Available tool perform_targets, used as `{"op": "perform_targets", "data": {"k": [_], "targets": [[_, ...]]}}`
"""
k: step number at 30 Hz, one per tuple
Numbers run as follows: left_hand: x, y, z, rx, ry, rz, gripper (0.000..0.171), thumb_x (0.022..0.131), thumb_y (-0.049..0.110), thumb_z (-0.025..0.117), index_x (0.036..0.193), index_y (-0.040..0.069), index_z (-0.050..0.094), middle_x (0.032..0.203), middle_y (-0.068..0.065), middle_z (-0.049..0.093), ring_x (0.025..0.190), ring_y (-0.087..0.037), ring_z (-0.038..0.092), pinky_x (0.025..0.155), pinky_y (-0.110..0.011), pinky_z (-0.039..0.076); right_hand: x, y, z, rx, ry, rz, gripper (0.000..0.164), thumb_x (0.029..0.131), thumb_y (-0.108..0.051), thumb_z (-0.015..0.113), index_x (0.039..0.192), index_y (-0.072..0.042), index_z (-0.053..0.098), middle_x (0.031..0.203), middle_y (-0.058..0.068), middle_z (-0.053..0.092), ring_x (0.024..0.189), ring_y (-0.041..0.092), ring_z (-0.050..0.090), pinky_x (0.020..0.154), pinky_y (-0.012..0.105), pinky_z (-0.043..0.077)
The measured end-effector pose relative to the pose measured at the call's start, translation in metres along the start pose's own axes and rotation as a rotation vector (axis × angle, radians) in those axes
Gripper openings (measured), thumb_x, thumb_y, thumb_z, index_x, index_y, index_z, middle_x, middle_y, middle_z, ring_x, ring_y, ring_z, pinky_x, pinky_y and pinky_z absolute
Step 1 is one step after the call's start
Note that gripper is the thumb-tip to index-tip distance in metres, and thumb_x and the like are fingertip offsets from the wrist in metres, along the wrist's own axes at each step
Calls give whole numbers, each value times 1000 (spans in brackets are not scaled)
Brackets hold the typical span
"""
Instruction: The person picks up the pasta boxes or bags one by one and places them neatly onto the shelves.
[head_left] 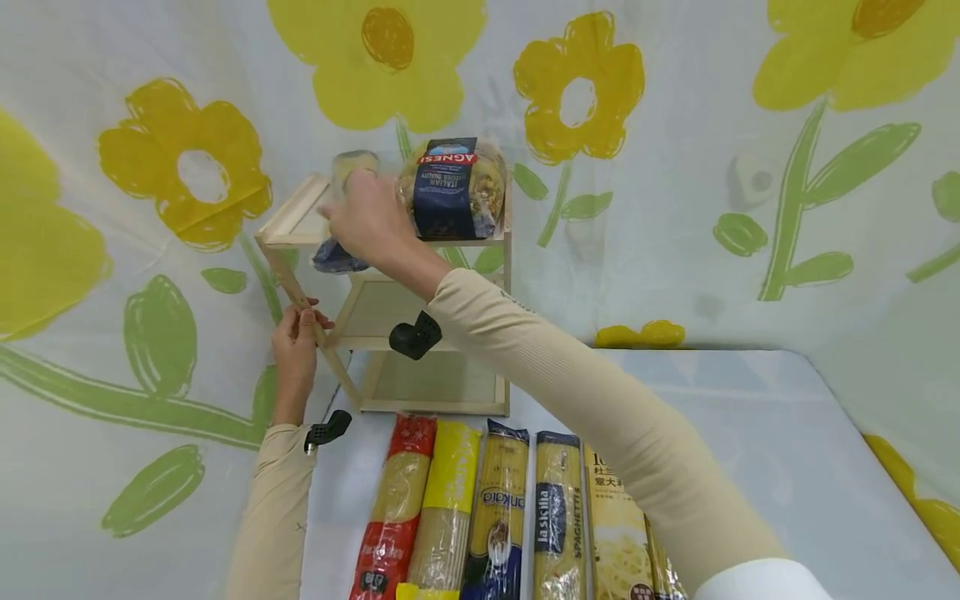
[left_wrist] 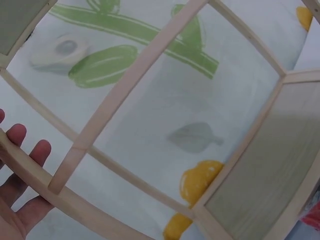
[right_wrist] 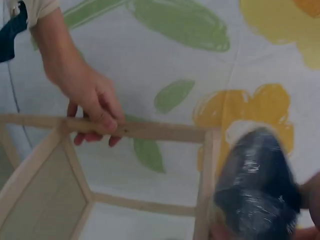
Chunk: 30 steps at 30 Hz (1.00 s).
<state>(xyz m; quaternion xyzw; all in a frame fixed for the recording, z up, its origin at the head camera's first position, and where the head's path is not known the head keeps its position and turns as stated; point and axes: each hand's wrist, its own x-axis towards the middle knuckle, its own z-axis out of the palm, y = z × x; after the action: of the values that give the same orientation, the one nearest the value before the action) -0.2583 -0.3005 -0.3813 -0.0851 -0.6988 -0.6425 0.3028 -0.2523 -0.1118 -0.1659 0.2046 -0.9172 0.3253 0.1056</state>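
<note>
A light wooden shelf rack point(head_left: 431, 408) with several tiers stands against the wall. My left hand point(head_left: 295, 342) grips its left upright; the left wrist view shows this hand point(left_wrist: 22, 187) with fingers around the wooden bar. Over the left part of the top tier, my right hand point(head_left: 372, 218) holds a bag of pasta with a dark blue end point(head_left: 339, 257). In the right wrist view that shiny blue bag point(right_wrist: 255, 187) is beside the rack's corner, and only the edge of my right hand point(right_wrist: 312, 205) shows. A clear Agnesi pasta bag point(head_left: 452, 190) with a blue label stands on the top tier, to the right.
In front of the rack, several long pasta packs lie side by side: red point(head_left: 397, 504), yellow point(head_left: 448, 500), Ankara point(head_left: 501, 508), La Sicilia point(head_left: 558, 517) and a yellow pack with Chinese print point(head_left: 618, 542). A flowered cloth hangs behind the white table point(head_left: 750, 433).
</note>
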Motion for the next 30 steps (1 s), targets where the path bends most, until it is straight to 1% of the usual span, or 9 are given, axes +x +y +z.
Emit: {"op": "perform_targets", "data": {"k": [2, 4, 6, 10, 14, 19, 24, 27, 30], "targets": [[0, -1, 0, -16, 4, -4, 23, 101, 12, 42, 108, 1, 61, 89, -31, 53, 79, -29, 64, 68, -27, 49, -3, 0, -3, -7, -96, -28, 34, 88, -40, 65, 77, -11, 50, 71, 0, 41, 57, 12, 40, 56, 22, 35], [1, -1, 0, -25, 9, -2, 22, 100, 12, 43, 107, 2, 62, 88, -30, 54, 78, -27, 64, 67, -27, 49, -6, 0, -7, -5, -183, -65, 37, 83, -40, 71, 82, -10, 49, 74, 0, 40, 61, 12, 38, 56, 21, 33], [2, -2, -1, -32, 15, -2, 21, 100, 11, 44, 107, 2, 62, 86, -29, 55, 77, -25, 64, 67, -26, 49, -9, 1, -10, 24, -225, -78, 40, 80, -37, 75, 85, -10, 46, 76, 0, 38, 65, 13, 36, 56, 21, 31], [2, -2, -1, -9, 15, -18, 20, 100, 13, 44, 107, 5, 62, 87, -27, 55, 78, -25, 64, 70, -26, 49, -12, 5, -6, -22, -188, -155, 42, 82, -36, 73, 80, -9, 42, 75, 1, 31, 68, 13, 31, 59, 22, 24], [0, -2, 1, 8, 10, -36, 21, 100, 14, 44, 108, 5, 61, 88, -26, 55, 79, -25, 64, 71, -25, 50, -12, 8, 4, -98, -133, -210, 39, 86, -42, 67, 81, -9, 46, 74, 0, 38, 68, 12, 36, 60, 21, 27], [0, 0, 2, 7, 13, -40, 21, 101, 14, 44, 109, 4, 61, 89, -27, 55, 80, -24, 64, 69, -25, 48, -10, 5, 15, -177, -94, -166, 39, 87, -50, 61, 95, -13, 54, 85, -1, 50, 80, 11, 47, 64, 22, 37], [0, 0, 3, 24, 19, -27, 22, 101, 14, 43, 108, 3, 61, 90, -30, 54, 80, -26, 65, 69, -25, 48, -10, 4, 22, -228, -57, -157, 44, 88, -53, 57, 104, -13, 57, 89, 2, 55, 87, 13, 54, 64, 22, 42], [0, -1, 3, 24, 19, -30, 22, 101, 15, 43, 107, 3, 61, 88, -27, 55, 79, -25, 65, 69, -25, 49, -12, 6, 19, -223, -67, -168, 45, 90, -51, 56, 112, -12, 56, 93, 2, 56, 92, 14, 55, 67, 23, 44], [1, 0, 3, 17, 18, -31, 22, 101, 14, 44, 107, 3, 61, 87, -24, 56, 79, -23, 66, 69, -25, 48, -16, 9, 9, -195, -115, -166, 50, 91, -46, 57, 126, -12, 51, 106, 2, 57, 104, 15, 53, 76, 24, 45]]}}
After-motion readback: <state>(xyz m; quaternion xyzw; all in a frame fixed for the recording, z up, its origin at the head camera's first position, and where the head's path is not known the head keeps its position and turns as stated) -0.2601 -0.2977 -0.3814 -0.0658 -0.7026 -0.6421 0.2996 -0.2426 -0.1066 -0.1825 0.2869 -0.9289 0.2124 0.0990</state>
